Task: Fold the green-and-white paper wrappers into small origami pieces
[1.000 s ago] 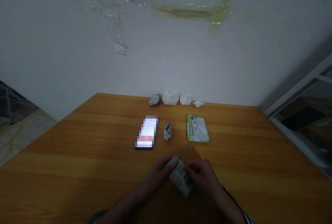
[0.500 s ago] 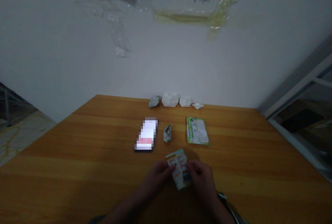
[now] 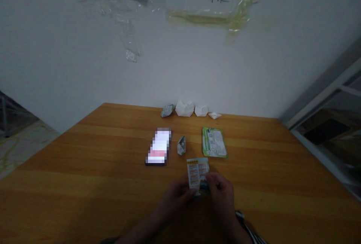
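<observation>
Between my hands is a printed paper sheet [image 3: 197, 172], light with red print, a yellow strip along its top and a dark patch low on its right. My left hand [image 3: 178, 195] pinches its lower left edge with the thumb on top. On the right edge, the fingers of my right hand [image 3: 221, 191] are closed on the same paper. Just beyond it lies a small folded paper piece [image 3: 181, 146], printed and peaked. To the right of that rests a flat green and white printed packet [image 3: 214, 142].
A phone [image 3: 159, 147] with a lit, blurred screen lies left of centre on the wooden table [image 3: 84, 183]. Along the wall stand a folded printed paper [image 3: 167, 111] and white folded papers [image 3: 184, 108]. A metal frame [image 3: 324, 153] flanks the table's right side.
The paper has turned more upright and shifted slightly away and to the right. My left hand has slid down to its lower edge.
</observation>
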`<state>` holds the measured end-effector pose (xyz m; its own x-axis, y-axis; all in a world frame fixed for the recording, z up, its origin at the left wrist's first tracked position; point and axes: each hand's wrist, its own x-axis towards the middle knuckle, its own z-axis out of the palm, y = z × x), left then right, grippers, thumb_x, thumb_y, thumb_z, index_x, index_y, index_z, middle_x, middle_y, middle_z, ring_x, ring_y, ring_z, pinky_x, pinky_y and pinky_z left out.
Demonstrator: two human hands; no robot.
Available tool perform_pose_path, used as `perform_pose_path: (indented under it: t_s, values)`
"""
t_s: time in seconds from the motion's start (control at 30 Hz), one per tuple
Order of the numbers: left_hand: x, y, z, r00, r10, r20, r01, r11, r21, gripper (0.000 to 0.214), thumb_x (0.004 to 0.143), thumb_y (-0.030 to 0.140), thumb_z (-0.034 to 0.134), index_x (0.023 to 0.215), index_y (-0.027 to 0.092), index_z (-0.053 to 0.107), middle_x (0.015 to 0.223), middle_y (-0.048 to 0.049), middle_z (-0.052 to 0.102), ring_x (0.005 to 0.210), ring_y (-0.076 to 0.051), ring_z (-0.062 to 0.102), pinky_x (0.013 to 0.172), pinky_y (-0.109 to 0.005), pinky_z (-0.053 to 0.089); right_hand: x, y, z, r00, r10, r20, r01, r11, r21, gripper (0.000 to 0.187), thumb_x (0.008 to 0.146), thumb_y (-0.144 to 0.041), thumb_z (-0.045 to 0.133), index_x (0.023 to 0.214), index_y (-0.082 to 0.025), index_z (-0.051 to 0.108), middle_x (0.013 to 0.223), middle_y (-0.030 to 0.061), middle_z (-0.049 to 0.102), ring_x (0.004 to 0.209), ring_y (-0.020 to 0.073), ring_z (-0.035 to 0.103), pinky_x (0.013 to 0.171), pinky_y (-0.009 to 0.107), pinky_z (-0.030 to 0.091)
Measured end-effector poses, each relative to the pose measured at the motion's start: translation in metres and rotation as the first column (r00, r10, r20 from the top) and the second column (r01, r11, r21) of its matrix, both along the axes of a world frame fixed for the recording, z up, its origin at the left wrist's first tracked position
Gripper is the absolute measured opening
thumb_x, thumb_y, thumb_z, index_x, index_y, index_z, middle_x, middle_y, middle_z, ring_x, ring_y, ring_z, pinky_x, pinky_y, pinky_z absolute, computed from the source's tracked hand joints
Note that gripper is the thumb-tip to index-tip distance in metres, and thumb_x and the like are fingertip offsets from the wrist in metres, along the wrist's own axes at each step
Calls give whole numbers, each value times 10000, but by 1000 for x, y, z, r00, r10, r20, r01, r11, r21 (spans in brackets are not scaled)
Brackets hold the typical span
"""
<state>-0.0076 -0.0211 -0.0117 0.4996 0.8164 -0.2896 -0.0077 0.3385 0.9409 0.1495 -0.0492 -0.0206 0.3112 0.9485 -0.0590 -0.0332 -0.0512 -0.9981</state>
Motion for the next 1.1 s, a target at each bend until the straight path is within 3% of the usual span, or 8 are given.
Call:
perform_pose_path:
  t_s: [0.17, 0.3, 0.43, 0.57, 0.73, 0.83, 0.93, 1.1]
  values:
    - [-2, 4, -5, 988, 111, -105, -116, 992, -47, 394, 704, 502, 678, 715, 109, 693, 474, -1, 603, 424, -122, 535, 441, -206, 406, 2, 4, -4, 994, 47, -100, -48, 999, -4, 300, 806, -427, 608, 687, -152, 627, 627, 19, 649, 602, 165, 597, 594, 252, 481]
    - [-10, 13, 6, 984, 164, -67, -163, 986, 16, 382, 782, 481, 618, 803, 112, 711, 682, -53, 706, 609, -161, 626, 564, -227, 476, 6, 10, -6, 953, 250, -175, -260, 965, -41, 315, 760, -443, 666, 672, -142, 633, 615, 16, 651, 577, 156, 602, 597, 260, 486]
    - [-14, 18, 7, 992, 103, 69, -97, 992, -86, 352, 774, 424, 660, 887, 95, 717, 795, -99, 742, 698, -203, 670, 664, -280, 513, 16, 11, 0, 887, 446, -117, -452, 891, -33, 285, 791, -424, 644, 804, -143, 689, 662, 23, 669, 580, 150, 612, 583, 255, 490]
    - [-15, 19, -1, 974, 109, 198, -53, 962, -268, 333, 774, 384, 677, 877, 70, 719, 785, -130, 747, 696, -208, 690, 684, -290, 519, 33, 10, 12, 883, 456, 112, -466, 881, 81, 423, 898, -355, 515, 1307, -249, 492, 845, 34, 682, 747, 170, 639, 717, 304, 511]
    - [-13, 15, 4, 966, 44, 256, 47, 940, -338, 357, 768, 348, 691, 946, 39, 704, 846, -167, 742, 763, -239, 703, 734, -323, 527, 43, 11, 16, 712, 534, 456, -643, 756, 119, 244, 846, -262, 607, 1074, -281, 690, 1022, 66, 678, 929, 199, 634, 813, 310, 491]
    - [-9, 11, 11, 970, 73, 231, -18, 972, -234, 474, 759, 334, 705, 1162, 103, 613, 881, -133, 748, 767, -237, 703, 725, -333, 531, 36, 14, 7, 813, 441, 380, -537, 819, 200, 141, 830, -278, 631, 907, -250, 745, 933, 66, 716, 865, 198, 667, 778, 297, 508]
    - [-8, 7, 14, 961, 162, 226, -166, 986, 2, 564, 769, 352, 692, 1287, 230, 505, 919, -86, 754, 832, -233, 696, 765, -340, 525, 27, 15, -2, 930, 294, 220, -335, 925, 179, 158, 798, -328, 659, 752, -205, 747, 814, 65, 735, 770, 204, 681, 711, 285, 522]
    - [-14, 6, 9, 981, 178, 79, -194, 923, 331, 338, 625, 414, 782, 892, 209, 758, 1070, -104, 722, 1020, -316, 634, 888, -379, 488, 16, 10, 0, 982, 163, 92, -172, 979, 107, 194, 757, -346, 687, 674, -178, 735, 670, 43, 706, 650, 185, 651, 605, 250, 510]
